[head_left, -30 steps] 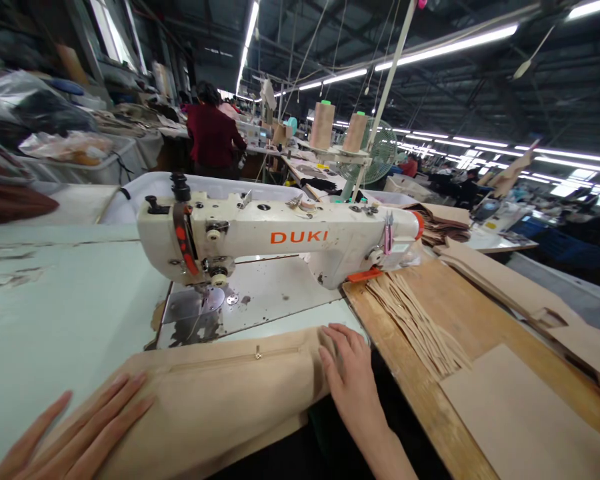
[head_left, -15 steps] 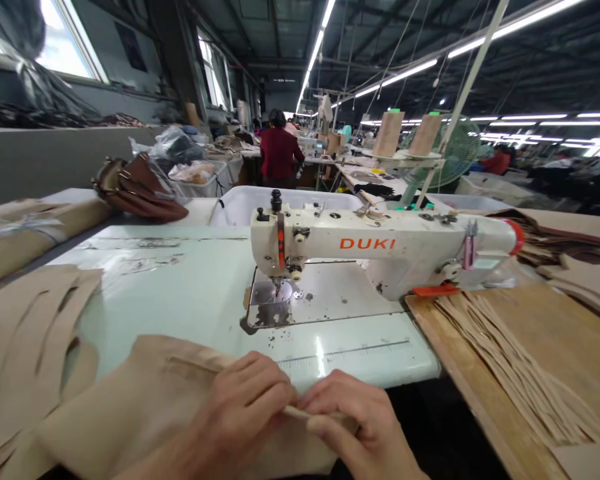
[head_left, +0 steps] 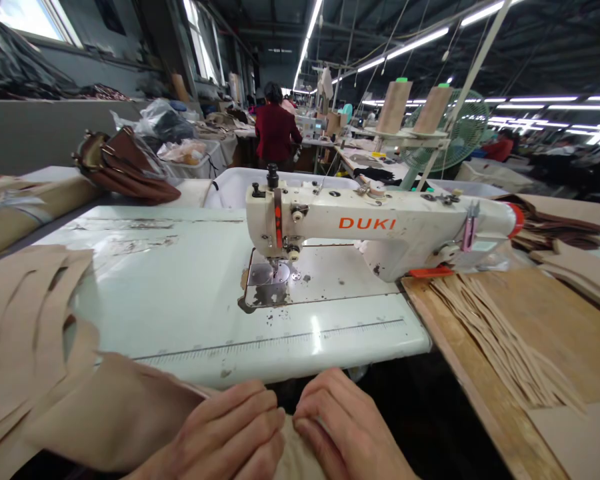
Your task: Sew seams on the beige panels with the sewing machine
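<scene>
Both my left hand (head_left: 235, 427) and my right hand (head_left: 345, 420) are closed on a beige piece of leather-like material (head_left: 120, 407), low in the view at the table's front edge. They sit side by side with a narrow gap between the fingertips, where part of the piece shows. The piece runs off to the left behind my left hand; its lower end leaves the picture. Beyond my hands stands a white sewing machine (head_left: 320, 223) marked DUKI, its needle area above a worn metal plate (head_left: 325, 277). Nothing lies under the needle.
Slit beige panels (head_left: 35, 313) lie on the left, near a brown bag (head_left: 130, 167). On the right, a wooden board (head_left: 555, 313) bears narrow beige strips (head_left: 500, 340). A printed ruler (head_left: 280, 339) lines the table front. Thread cones (head_left: 395, 107) stand behind; a person in dark red (head_left: 275, 133) sits farther back.
My hands and the beige piece have come back off the tabletop toward me, uncovering more of the ruler. The fingers have shifted along the piece. The view has tilted slightly.
</scene>
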